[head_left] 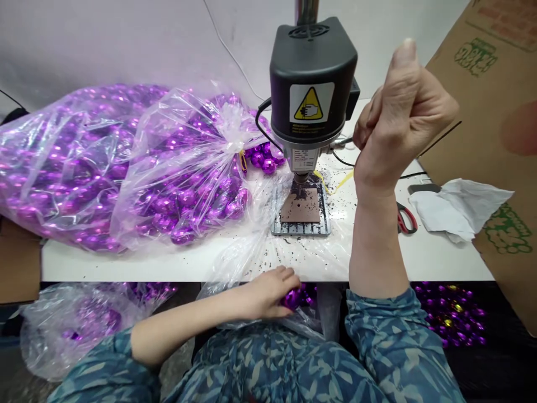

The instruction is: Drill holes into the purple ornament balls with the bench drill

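My right hand (pixel 405 120) is raised in a fist on the right side of a small black drill press (pixel 312 78). Its fingers wrap round the press lever (pixel 344 143), whose end is hidden in the grip. Below the drill chuck (pixel 302 178), a brown board (pixel 308 210) with a small hole lies on the grooved metal base (pixel 277 228). Down at the table's front edge, my left hand (pixel 268 291) curls its fingers and thumb around a shiny purple mirror-ball ornament (pixel 296 296), over clear plastic in my lap.
Large clear bags of purple ornaments (pixel 96 168) fill the table's left side. Dark shavings (pixel 289 254) are scattered round the base. Red-handled scissors (pixel 406 218), crumpled white paper (pixel 457 207) and a cardboard box (pixel 495 140) are at right. More ornaments (pixel 451 313) lie below the table.
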Tool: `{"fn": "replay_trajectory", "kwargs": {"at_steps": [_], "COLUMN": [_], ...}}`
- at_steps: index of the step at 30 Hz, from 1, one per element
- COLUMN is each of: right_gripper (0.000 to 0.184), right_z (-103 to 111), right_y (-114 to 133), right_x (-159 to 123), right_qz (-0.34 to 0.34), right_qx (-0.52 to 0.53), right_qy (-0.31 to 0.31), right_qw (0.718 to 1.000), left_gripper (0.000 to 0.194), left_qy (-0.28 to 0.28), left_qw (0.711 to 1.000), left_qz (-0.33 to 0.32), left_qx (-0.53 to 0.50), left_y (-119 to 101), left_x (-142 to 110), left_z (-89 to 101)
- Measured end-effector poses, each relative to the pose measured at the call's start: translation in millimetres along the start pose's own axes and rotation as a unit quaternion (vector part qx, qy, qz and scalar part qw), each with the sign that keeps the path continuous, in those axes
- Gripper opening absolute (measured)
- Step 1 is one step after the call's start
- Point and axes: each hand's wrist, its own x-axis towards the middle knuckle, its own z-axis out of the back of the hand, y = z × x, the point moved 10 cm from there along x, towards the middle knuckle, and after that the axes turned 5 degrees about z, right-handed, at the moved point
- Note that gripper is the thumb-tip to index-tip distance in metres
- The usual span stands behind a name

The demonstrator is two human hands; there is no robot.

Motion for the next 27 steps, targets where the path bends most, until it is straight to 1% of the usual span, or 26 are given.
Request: {"fn": "replay_trajectory", "kwargs": {"at_steps": [1, 2, 3, 4, 5, 6, 7, 9, 10, 11, 12, 13, 14, 16, 18, 20, 22, 23, 24, 25, 27], "right_gripper": [0.071, 0.072, 0.072, 0.072, 0.073, 0.073, 0.073, 0.072, 0.072, 0.072, 0.072, 0.072, 0.071, 0.070, 0.068, 0.068, 0.067, 0.067, 0.067, 0.066, 0.066], "right_z": [0, 0, 1, 1, 1, 1, 1, 2, 2, 3, 3, 4, 4, 5, 5, 4, 4, 4, 4, 5, 5], "right_y": [0, -1, -1, -1, -2, -2, -2, -3, -3, -2, -1, 0, 1, 2, 3, 2, 2, 3, 3, 4, 5], "right_x": [0, 0, 1, 1, 1, 1, 0, -2, -3, -3, -4, -5, -5, -5, -6, -6, -7, -7, -7, -7, -8], "right_qz": [0.000, 0.001, 0.002, 0.004, 0.005, 0.007, 0.007, 0.001, -0.002, -0.004, -0.005, -0.003, -0.001, 0.004, 0.005, 0.001, 0.000, 0.001, 0.002, 0.003, 0.007], "right_qx": [0.009, 0.017, 0.024, 0.029, 0.030, 0.026, 0.017, -0.007, -0.013, -0.012, -0.002, 0.011, 0.020, 0.018, 0.005, 0.008, 0.031, 0.044, 0.056, 0.065, 0.080], "right_qy": [-0.002, -0.006, -0.010, -0.012, -0.013, -0.014, -0.015, -0.014, -0.012, -0.011, -0.011, -0.014, -0.014, -0.013, -0.004, 0.007, 0.008, 0.008, 0.004, 0.001, -0.005], "right_qw": [1.000, 1.000, 1.000, 1.000, 0.999, 1.000, 1.000, 1.000, 1.000, 1.000, 1.000, 1.000, 1.000, 1.000, 1.000, 1.000, 0.999, 0.999, 0.998, 0.998, 0.997], "left_gripper": [0.044, 0.042, 0.038, 0.033, 0.025, 0.015, 0.012, 0.021, 0.026, 0.032, 0.037, 0.041, 0.043, 0.044, 0.042, 0.041, 0.043, 0.045, 0.047, 0.048, 0.051], "left_qy": [0.027, 0.039, 0.036, 0.015, -0.024, -0.080, -0.151, -0.289, -0.348, -0.392, -0.413, -0.420, -0.423, -0.414, -0.411, -0.433, -0.461, -0.463, -0.450, -0.420, -0.329], "left_qw": [0.998, 0.995, 0.994, 0.995, 0.997, 0.995, 0.988, 0.957, 0.935, 0.913, 0.900, 0.893, 0.890, 0.894, 0.897, 0.889, 0.876, 0.873, 0.876, 0.885, 0.914], "left_qz": [-0.008, -0.019, -0.031, -0.041, -0.046, -0.040, -0.024, 0.029, 0.068, 0.105, 0.133, 0.151, 0.163, 0.169, 0.160, 0.146, 0.135, 0.130, 0.124, 0.116, 0.090], "left_qx": [0.057, 0.093, 0.103, 0.089, 0.062, 0.033, 0.011, 0.011, 0.023, 0.037, 0.048, 0.050, 0.046, 0.042, 0.046, 0.031, -0.033, -0.078, -0.123, -0.164, -0.220], "left_y": [-3, -5, -5, -3, 3, 13, 29, 68, 90, 111, 128, 143, 155, 170, 173, 170, 167, 165, 161, 155, 137], "left_x": [-8, -13, -14, -11, -5, 5, 17, 43, 57, 72, 88, 105, 120, 142, 150, 140, 118, 106, 95, 87, 77], "left_z": [-11.1, -15.3, -11.8, 0.6, 21.6, 50.1, 84.1, 152.9, 183.7, 209.1, 227.8, 240.8, 249.6, 256.6, 257.0, 257.0, 254.8, 250.6, 243.5, 233.5, 206.9]}}
